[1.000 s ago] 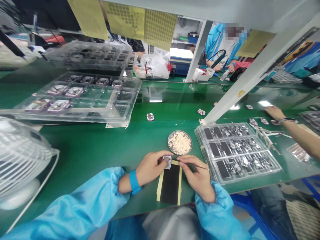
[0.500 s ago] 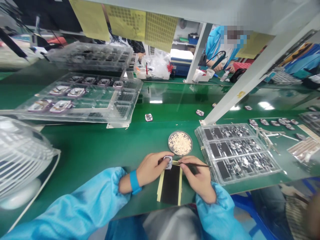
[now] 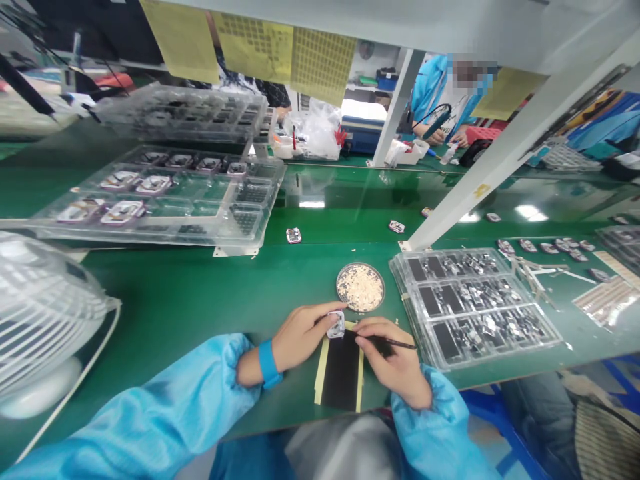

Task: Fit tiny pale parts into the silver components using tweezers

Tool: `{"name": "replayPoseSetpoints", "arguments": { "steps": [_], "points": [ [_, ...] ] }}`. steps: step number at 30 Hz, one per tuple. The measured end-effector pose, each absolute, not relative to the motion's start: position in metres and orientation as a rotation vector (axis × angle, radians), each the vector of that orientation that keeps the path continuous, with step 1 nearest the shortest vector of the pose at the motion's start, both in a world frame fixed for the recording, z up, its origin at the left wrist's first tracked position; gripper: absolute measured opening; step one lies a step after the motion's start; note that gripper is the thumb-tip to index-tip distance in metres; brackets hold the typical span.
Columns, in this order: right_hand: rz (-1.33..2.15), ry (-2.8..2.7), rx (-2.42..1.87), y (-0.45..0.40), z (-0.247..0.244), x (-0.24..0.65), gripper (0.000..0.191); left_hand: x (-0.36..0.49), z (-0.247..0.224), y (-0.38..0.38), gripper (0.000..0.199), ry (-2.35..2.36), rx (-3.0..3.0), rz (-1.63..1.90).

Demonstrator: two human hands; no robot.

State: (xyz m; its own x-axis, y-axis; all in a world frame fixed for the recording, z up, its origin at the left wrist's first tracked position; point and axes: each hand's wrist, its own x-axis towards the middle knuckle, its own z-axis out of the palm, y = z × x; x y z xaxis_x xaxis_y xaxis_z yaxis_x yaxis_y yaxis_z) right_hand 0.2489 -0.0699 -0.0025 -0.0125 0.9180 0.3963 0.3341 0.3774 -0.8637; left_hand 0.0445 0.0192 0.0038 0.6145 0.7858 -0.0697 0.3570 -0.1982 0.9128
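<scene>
My left hand (image 3: 303,335) is closed in a pinch on a small rounded-square housing (image 3: 336,325), pale inside like a watch case. The housing is held over the top end of a black pad (image 3: 341,373) with yellow tape along its sides. Gripped in my right hand (image 3: 393,357) is a pair of dark tweezers (image 3: 397,343), its handle pointing right. The tips lie close to the housing's lower right; whether they touch it I cannot tell. Just beyond both hands sits a round dish (image 3: 361,287) of small pale bits.
A clear tray (image 3: 475,307) of black and silvery parts lies right; another tray (image 3: 200,207) holding similar housings is at left. A white fan (image 3: 45,313) stands at the left edge. Loose housings (image 3: 293,235) lie on the green strip beyond. A slanted post (image 3: 480,183) rises at right.
My right hand has shifted slightly and the tweezers now point more toward the housing's lower edge. Loose housings on the green strip have slid a little to the left. My left hand stays put.
</scene>
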Motion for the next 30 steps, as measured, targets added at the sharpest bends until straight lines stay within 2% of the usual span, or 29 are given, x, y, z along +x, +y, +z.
{"name": "replayPoseSetpoints", "arguments": {
  "steps": [6, 9, 13, 17, 21, 23, 26, 28, 30],
  "points": [
    [0.572, -1.379, -1.11, -0.077, -0.008, 0.249, 0.022, 0.053, 0.006, 0.01, 0.033, 0.89, 1.303, 0.667],
    [0.503, -1.234, -1.151, -0.076, -0.012, 0.248, 0.017, 0.057, 0.007, 0.003, 0.035, 0.846, 1.094, 0.676],
    [0.51, -1.089, -1.249, -0.072, -0.011, 0.244, 0.008, 0.059, 0.006, -0.001, 0.04, 0.85, 1.064, 0.653],
    [0.547, -1.011, -1.249, -0.088, 0.006, 0.253, 0.006, 0.056, 0.002, 0.002, 0.047, 0.848, 1.107, 0.614],
    [0.412, -1.019, -1.208, -0.108, 0.038, 0.303, 0.035, 0.053, -0.001, 0.005, 0.05, 0.809, 1.219, 0.594],
    [0.173, -1.003, -1.392, -0.107, 0.051, 0.345, 0.03, 0.053, -0.001, 0.005, 0.047, 0.806, 1.257, 0.591],
    [-0.103, -1.196, -1.982, -0.092, 0.059, 0.409, 0.029, 0.054, 0.001, 0.005, 0.044, 0.848, 1.285, 0.587],
    [-0.068, -1.348, -2.266, -0.079, 0.056, 0.439, 0.029, 0.055, 0.002, 0.005, 0.045, 0.883, 1.287, 0.581],
    [-0.028, -1.416, -2.343, -0.068, 0.049, 0.454, 0.028, 0.056, 0.003, 0.005, 0.047, 0.906, 1.285, 0.569]
  ]
}}
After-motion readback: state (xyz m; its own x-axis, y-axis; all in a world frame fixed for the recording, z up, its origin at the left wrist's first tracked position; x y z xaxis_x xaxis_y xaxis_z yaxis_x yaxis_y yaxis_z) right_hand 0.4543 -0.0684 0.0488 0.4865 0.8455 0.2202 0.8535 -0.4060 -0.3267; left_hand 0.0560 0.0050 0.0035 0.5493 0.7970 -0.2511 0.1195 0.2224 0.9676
